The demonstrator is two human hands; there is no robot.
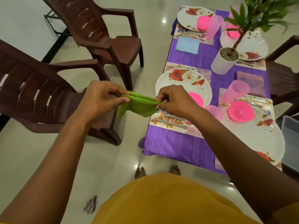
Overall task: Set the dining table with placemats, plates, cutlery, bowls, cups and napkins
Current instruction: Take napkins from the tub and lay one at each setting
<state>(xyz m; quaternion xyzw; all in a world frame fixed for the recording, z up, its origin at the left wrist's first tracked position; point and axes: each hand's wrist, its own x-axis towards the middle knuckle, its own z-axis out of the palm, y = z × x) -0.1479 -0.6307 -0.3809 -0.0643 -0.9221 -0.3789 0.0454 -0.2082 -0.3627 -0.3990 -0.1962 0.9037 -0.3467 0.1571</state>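
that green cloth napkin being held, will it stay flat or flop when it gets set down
Probably floppy: the green napkin sags below where the left hand and right hand pinch its folded edge. It looks light, as fingertip pinches alone carry it. Its looped, towel-like surface suggests it should not slip easily.

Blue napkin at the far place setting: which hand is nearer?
Right. The right hand pinches the green cloth over the near plate's edge, below the blue napkin. The left hand holds the cloth's other end, off the table by the chair.
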